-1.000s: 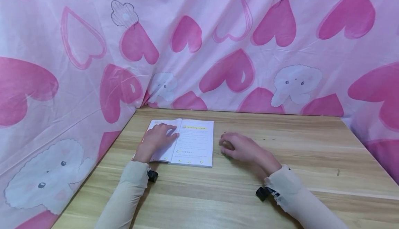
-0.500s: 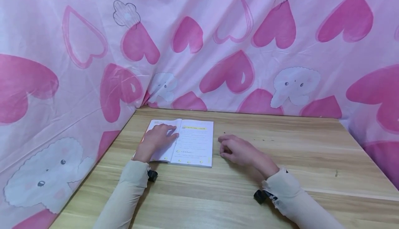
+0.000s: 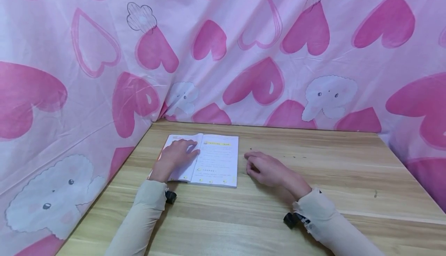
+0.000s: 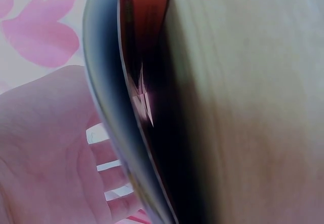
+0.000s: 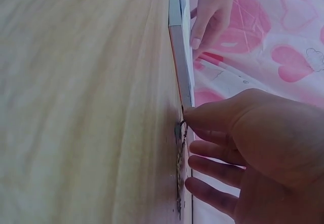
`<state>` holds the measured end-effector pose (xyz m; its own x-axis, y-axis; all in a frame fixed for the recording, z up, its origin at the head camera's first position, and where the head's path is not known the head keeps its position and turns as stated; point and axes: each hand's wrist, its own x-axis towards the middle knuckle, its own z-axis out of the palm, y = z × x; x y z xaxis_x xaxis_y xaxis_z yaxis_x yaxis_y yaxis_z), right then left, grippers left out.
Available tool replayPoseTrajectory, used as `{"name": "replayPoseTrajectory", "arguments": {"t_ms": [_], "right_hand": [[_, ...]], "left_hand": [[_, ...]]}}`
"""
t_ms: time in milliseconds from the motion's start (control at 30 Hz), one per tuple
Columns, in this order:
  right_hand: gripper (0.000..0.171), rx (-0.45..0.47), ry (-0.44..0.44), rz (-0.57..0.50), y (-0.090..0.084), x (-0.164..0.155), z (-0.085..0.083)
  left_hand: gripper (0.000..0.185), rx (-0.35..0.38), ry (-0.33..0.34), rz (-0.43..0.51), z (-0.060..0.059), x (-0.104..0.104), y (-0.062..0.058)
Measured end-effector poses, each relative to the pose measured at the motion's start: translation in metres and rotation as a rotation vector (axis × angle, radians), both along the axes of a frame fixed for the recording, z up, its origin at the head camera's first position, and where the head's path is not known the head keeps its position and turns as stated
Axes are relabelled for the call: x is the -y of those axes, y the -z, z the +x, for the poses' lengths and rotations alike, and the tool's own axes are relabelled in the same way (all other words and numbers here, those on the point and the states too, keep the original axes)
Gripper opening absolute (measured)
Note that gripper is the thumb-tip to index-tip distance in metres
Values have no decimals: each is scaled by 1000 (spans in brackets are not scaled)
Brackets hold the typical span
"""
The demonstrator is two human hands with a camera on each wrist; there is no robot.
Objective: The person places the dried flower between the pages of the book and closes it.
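Note:
An open book (image 3: 219, 161) with printed pages and yellow headings lies on the wooden table. My left hand (image 3: 175, 155) rests on its left page, the fingers spread towards the fold. In the left wrist view that hand (image 4: 50, 153) is beyond the curved page edge (image 4: 119, 107), which hides its fingertips. Just right of the book, my right hand (image 3: 268, 169) is at the tabletop, fingers loosely bent and holding nothing. The right wrist view shows this hand (image 5: 253, 148) with its thumb tip near the book's corner (image 5: 183, 67); whether they touch I cannot tell.
The wooden table (image 3: 348, 170) extends to the right and towards me. Small dark marks (image 3: 294, 157) dot its surface beyond my right hand. A pink heart-print cloth (image 3: 244, 70) hangs along the back and left edges. Each wrist carries a small black camera (image 3: 290, 220).
My right hand has shifted slightly, its index finger now reaching out further towards the book. My left hand and the book stay where they were.

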<state>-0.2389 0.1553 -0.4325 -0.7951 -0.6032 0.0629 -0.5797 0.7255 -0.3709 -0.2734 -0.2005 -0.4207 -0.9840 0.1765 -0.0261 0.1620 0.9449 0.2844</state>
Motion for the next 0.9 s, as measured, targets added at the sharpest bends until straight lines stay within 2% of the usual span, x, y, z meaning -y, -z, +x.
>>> {"name": "replayPoseTrajectory", "arguments": {"t_ms": [167,267,433,633,900], "right_hand": [[13,-3,16,-8,-2,1,-1],[8,-8,32,-16,-4,2,-1],[4,-47,38,-47,-6,7,-3],[5,-94,46,-129,-7,17,-5],[6,-88,68,-159,-8,41,-12]], "left_hand": [[50,-63,47,-19,1,-1,-1],[53,-78,64,-33,1,-2,0],[63,-59,54,-63,2,-6,0],[64,-50,34,-68,4,-8,0],[67,-27,27,-70,3,-8,2]]}}
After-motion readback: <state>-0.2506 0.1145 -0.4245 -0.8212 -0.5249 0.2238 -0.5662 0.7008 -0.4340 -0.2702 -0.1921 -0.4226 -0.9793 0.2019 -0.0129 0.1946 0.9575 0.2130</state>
